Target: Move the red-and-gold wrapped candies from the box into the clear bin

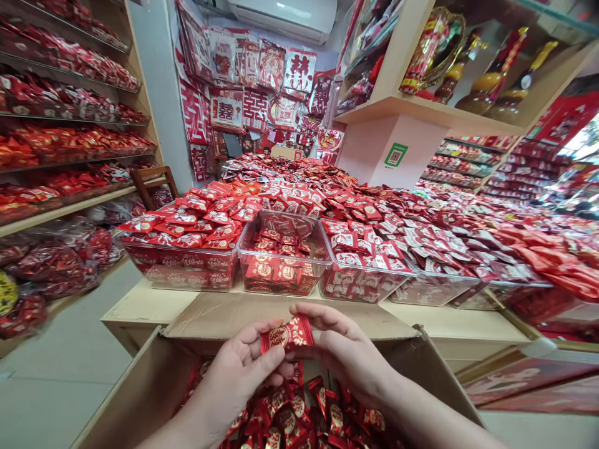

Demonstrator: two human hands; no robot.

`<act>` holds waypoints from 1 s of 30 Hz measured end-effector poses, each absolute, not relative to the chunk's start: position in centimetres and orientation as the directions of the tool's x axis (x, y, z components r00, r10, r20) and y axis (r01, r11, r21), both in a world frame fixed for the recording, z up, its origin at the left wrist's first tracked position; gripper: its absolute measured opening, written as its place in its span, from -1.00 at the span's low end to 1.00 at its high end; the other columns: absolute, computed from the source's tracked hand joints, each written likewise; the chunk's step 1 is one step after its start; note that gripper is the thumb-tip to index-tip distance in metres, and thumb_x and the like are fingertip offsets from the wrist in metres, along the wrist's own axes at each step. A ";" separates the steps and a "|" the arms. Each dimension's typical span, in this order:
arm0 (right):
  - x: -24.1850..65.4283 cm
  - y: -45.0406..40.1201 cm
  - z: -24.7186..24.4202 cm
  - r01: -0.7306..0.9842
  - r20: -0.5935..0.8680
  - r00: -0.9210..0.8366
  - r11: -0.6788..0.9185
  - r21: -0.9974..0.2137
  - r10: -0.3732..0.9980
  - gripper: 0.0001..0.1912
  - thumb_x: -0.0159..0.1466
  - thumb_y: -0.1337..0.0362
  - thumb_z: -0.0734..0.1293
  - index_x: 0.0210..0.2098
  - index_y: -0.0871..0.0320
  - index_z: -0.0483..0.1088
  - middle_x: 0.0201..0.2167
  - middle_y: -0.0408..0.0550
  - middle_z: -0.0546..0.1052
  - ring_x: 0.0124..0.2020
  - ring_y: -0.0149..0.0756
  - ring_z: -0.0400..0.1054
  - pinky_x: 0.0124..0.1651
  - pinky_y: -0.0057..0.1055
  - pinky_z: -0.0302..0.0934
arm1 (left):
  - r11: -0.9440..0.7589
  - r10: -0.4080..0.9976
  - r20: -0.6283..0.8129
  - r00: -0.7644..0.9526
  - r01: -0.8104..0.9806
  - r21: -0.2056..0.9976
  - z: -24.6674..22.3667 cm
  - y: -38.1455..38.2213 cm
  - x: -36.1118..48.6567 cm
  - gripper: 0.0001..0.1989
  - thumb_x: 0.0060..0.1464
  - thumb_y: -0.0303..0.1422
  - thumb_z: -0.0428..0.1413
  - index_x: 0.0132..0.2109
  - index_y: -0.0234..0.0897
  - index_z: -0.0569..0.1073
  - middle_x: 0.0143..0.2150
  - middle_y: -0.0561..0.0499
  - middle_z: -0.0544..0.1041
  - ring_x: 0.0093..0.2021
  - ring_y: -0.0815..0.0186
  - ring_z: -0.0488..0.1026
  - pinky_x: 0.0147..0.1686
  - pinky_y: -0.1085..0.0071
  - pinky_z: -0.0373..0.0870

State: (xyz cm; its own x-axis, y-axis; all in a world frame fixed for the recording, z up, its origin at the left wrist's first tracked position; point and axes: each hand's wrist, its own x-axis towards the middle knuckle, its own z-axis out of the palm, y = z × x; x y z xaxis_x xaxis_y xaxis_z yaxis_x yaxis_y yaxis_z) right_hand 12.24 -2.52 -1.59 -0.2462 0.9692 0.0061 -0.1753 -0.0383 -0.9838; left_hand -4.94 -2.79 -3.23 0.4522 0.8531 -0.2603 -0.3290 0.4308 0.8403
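Above an open cardboard box, my left hand pinches a red wrapped candy with gold print between thumb and fingers. My right hand is at the candy's right end, its fingers curled round that end and touching it. Many similar red candies lie in the box below both hands, partly hidden by my wrists and forearms.
Behind the box, clear bins of red packets line a pale wooden counter, with heaps of packets beyond. Stocked shelves stand at left. A display cabinet juts out at upper right. Framed pictures lean at lower right.
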 end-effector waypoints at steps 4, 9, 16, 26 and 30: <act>11.7 -2.9 -2.3 -0.386 -0.143 -0.309 -0.261 -0.885 0.940 -0.56 0.05 0.25 0.33 -0.06 0.13 0.24 -0.16 0.03 0.41 -0.31 -0.32 0.37 -0.25 -0.31 0.24 | 0.185 0.932 -0.098 0.350 -0.225 0.957 -3.7 -2.2 -5.0 -0.63 -0.09 -0.37 0.18 -0.10 -0.24 0.28 -0.43 0.12 0.54 -0.43 0.40 0.45 -0.36 0.50 0.37; 11.5 -2.5 -2.3 -0.143 -0.089 -0.351 -0.148 -0.979 0.932 -0.69 0.05 0.14 0.33 -0.30 0.24 0.36 -0.45 -0.06 0.45 -0.43 -0.41 0.34 -0.37 -0.46 0.20 | 0.116 0.939 -0.068 0.337 -0.124 0.985 -4.1 -2.2 -5.1 -0.58 -0.02 -0.44 0.11 0.00 -0.20 0.18 -0.32 0.09 0.51 -0.30 0.37 0.43 -0.24 0.45 0.33; 12.8 3.1 5.2 0.426 0.361 -0.174 0.401 -0.811 0.916 -0.76 0.11 0.16 0.26 -0.40 0.23 0.40 -0.52 -0.10 0.43 -0.49 -0.42 0.26 -0.41 -0.47 0.14 | 0.016 0.915 -0.016 0.404 0.003 1.000 -5.2 -2.7 -4.6 -0.53 0.09 -0.38 -0.02 0.11 -0.27 0.01 -0.48 0.15 0.37 -0.45 0.37 0.32 -0.38 0.41 0.25; 8.4 13.9 5.1 0.731 0.092 -0.579 0.565 -0.382 0.810 -0.77 0.09 0.29 0.27 -0.30 0.25 0.46 -0.39 -0.09 0.49 -0.36 -0.39 0.31 -0.29 -0.52 0.12 | -0.166 0.912 0.080 0.401 0.185 0.969 -6.8 -2.3 -5.2 -0.65 0.09 -0.40 -0.07 0.05 -0.21 0.17 -0.41 0.09 0.40 -0.42 0.34 0.35 -0.38 0.43 0.26; 7.3 15.0 4.7 0.756 -0.069 -0.595 0.529 -0.387 0.800 -0.77 0.08 0.31 0.26 -0.30 0.28 0.44 -0.46 -0.11 0.46 -0.42 -0.43 0.27 -0.38 -0.55 0.10 | -0.266 0.896 0.141 0.421 0.255 0.929 -6.7 -2.1 -5.3 -0.64 0.08 -0.42 -0.07 0.06 -0.18 0.17 -0.41 0.09 0.43 -0.44 0.35 0.34 -0.40 0.46 0.26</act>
State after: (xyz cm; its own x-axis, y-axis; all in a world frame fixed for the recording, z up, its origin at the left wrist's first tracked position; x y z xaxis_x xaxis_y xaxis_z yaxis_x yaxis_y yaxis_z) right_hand 7.27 14.98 4.73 -0.5955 0.8004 -0.0689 0.7556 0.5288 -0.3866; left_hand -5.34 -2.12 -6.74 0.4210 0.8961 0.1409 0.2554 -0.2661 0.9295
